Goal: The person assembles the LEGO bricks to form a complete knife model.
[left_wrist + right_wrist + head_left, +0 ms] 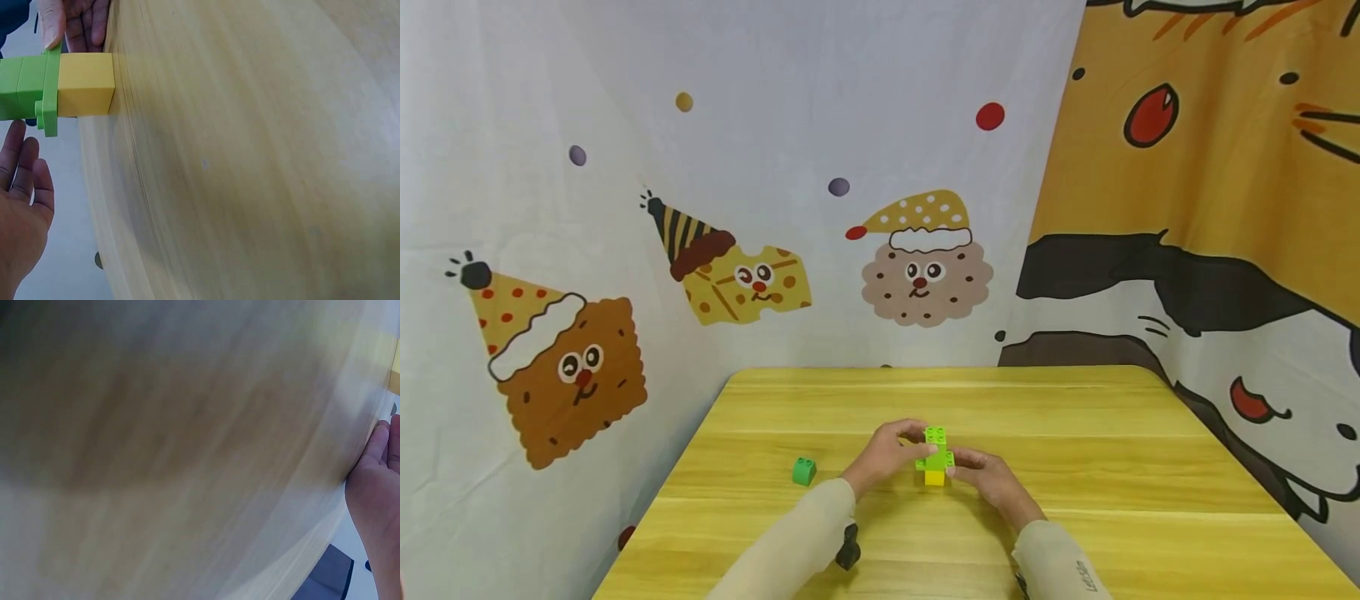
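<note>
A toy building brick stack [936,457] stands upright on the table, with a yellow brick [935,478] at its foot. Above the yellow brick lies a wider light green piece [51,94], topped by light green bricks [19,87] with studs. From the left, my left hand [891,454] holds the upper green bricks, its thumb across their front and its other fingers partly hidden behind. My right hand [992,482] grips the right end of the wide green piece between thumb and fingers. In the right wrist view, that hand [378,487] shows only at the right edge.
A darker green brick with a rounded side [804,472] lies on the wooden table [1075,433], left of the left hand. Beside the left sleeve is a small black object [848,547]. A printed cartoon cloth [820,108] hangs behind the table.
</note>
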A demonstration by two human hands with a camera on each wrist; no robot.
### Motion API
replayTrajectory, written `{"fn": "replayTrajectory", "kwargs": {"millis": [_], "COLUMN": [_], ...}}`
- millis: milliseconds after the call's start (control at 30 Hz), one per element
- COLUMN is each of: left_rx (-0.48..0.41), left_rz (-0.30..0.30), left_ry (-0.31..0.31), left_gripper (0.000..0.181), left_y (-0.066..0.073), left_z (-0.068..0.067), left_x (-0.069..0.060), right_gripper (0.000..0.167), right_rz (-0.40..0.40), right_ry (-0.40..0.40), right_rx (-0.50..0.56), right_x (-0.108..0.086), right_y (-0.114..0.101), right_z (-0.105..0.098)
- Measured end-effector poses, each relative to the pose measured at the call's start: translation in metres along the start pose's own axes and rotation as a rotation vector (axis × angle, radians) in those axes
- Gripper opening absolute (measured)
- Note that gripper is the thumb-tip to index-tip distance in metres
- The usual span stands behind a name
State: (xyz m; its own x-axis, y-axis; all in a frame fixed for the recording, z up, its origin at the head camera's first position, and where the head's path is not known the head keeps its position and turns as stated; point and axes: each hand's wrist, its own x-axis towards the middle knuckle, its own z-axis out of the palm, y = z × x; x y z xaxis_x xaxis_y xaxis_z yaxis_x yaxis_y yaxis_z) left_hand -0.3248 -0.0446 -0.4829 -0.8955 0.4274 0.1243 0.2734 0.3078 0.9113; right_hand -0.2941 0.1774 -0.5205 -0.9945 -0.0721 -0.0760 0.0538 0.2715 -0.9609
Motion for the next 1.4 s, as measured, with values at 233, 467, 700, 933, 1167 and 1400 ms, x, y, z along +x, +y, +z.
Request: {"fn": "replayTrajectory", "kwargs": {"millis": [233, 467, 700, 933, 1167, 1400], "left_rx": [0.025, 0.050, 0.061, 0.014, 0.084, 0.134], "left_rz": [-0.010, -0.008, 0.012, -0.034, -0.114, -0.181], "left_ry": [0.026, 0.075, 0.110, 0.207, 0.272, 0.274], "left_gripper": [0.042, 0.043, 0.045, 0.046, 0.046, 0.051], "left_y": [-0.001, -0.003, -0.013, -0.031, -0.049, -0.068], "left_z": [-0.012, -0.037, -0.072, -0.111, -0.140, -0.153], "left_x": [-0.004, -0.010, -0.023, -0.043, -0.070, -0.097], "right_gripper": [0.046, 0.044, 0.047, 0.047, 0.046, 0.047], "right_rz": [0.009, -0.005, -0.012, -0.015, -0.004, -0.004], "right_ry": [0.008, 0.016, 0.005, -0.006, -0.002, 0.001], "right_rx": [-0.014, -0.016, -0.017, 0.006, -0.013, -0.021], "right_x": [-0.001, -0.001, -0.001, -0.001, -0.002, -0.002], "right_y": [-0.001, -0.001, 0.001, 0.000, -0.001, -0.001], "right_z": [0.000, 0.002, 0.001, 0.001, 0.000, 0.000]}}
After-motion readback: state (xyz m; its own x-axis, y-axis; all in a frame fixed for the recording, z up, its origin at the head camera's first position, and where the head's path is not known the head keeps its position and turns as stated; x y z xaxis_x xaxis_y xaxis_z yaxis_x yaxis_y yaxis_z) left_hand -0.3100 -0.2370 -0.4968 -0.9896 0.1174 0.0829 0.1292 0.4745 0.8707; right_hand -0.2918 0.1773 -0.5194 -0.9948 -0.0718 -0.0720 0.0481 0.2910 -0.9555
